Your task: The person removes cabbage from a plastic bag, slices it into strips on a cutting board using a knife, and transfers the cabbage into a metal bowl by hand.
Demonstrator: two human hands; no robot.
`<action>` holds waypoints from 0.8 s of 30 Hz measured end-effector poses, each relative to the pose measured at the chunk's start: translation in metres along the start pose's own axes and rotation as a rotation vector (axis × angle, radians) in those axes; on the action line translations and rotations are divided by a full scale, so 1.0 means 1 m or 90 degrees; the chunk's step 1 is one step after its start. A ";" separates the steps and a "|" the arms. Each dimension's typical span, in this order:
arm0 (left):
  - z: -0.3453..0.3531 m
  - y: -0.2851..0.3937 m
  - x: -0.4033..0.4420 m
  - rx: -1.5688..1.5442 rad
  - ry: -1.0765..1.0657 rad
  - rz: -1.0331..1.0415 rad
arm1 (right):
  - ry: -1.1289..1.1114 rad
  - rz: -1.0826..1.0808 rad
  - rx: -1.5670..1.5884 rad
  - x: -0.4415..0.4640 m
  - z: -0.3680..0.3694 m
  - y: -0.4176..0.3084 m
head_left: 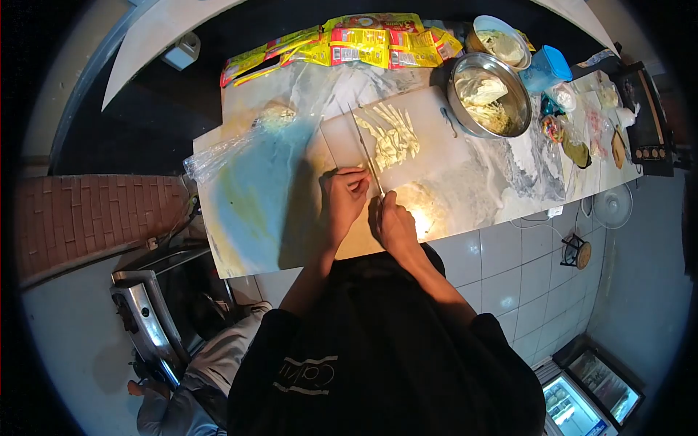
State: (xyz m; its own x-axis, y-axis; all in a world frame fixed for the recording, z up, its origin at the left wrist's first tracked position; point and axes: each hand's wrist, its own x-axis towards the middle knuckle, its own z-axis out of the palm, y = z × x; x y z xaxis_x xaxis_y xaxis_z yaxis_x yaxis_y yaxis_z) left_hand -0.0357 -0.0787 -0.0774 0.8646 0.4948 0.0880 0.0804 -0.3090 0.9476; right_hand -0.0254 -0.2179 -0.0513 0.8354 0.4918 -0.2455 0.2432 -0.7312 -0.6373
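Note:
My right hand [397, 224] is wrapped round the handle of a long kitchen knife [365, 145], its blade pointing away from me over a pale cutting board [430, 156]. Close by the blade, on its left side, my left hand [347, 198] has its fingers pinched together; whatever they hold, if anything, is hidden. To the right of the blade lies a loose pile of pale cut strips [393, 136], which look like cabbage. A steel bowl [522, 116] with pale leafy pieces and shreds stands beyond the board's right edge.
Yellow and red noodle packets [360, 47] line the counter's back. Clear plastic wrap [222, 152] lies left. A second bowl [502, 45], a blue container [547, 69] and a small oven [649, 120] stand right. Another person's leg [218, 360] shows at lower left.

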 end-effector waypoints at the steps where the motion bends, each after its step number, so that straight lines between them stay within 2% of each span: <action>1: 0.001 0.000 -0.001 -0.001 -0.003 -0.003 | -0.002 0.004 0.000 0.000 0.001 0.002; 3: 0.001 0.000 0.000 -0.015 -0.004 -0.021 | 0.029 -0.047 -0.016 0.002 0.004 0.005; 9: 0.001 0.002 0.000 0.002 -0.014 0.011 | 0.003 -0.002 -0.044 0.002 0.003 -0.003; 24: 0.003 0.006 -0.001 0.014 0.001 0.005 | 0.008 0.002 -0.149 0.002 0.004 -0.005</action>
State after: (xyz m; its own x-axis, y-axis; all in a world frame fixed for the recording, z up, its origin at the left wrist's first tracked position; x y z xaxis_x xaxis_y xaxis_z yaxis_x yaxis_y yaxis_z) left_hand -0.0342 -0.0834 -0.0732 0.8647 0.4930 0.0956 0.0846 -0.3306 0.9400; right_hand -0.0271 -0.2116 -0.0520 0.8417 0.4851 -0.2371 0.3479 -0.8230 -0.4489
